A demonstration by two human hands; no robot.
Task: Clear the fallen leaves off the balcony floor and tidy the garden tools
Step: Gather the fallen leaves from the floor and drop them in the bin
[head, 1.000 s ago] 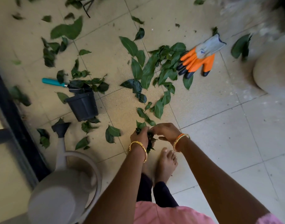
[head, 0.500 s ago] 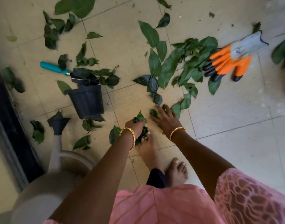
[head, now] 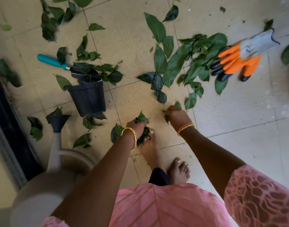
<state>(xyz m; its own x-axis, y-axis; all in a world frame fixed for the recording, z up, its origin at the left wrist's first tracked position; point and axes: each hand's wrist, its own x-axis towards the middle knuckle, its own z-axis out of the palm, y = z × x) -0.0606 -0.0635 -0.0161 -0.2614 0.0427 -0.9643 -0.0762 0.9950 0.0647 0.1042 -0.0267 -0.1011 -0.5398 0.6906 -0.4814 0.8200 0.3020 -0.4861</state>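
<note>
Green leaves [head: 176, 63] lie scattered over the tiled balcony floor [head: 238, 120]. My left hand [head: 138, 126] grips a bunch of gathered leaves [head: 144, 136] just above my bare foot. A little to its right, my right hand [head: 176, 116] is curled round a few leaves picked off the floor. A trowel with a teal handle [head: 50, 60] lies at the left, its blade under leaves. A pair of orange and grey gloves [head: 240, 58] lies at the upper right. A black plastic pot [head: 88, 99] stands below the trowel.
A beige watering can [head: 47, 190] with a dark spout head [head: 57, 122] stands at the lower left. A dark door frame [head: 7, 122] runs along the left edge. My bare feet [head: 178, 171] stand on the tiles below my hands.
My right hand, flat on the floor half a second ago, has closed on leaves. The left hand still holds its bunch. The view has shifted closer to the floor.
</note>
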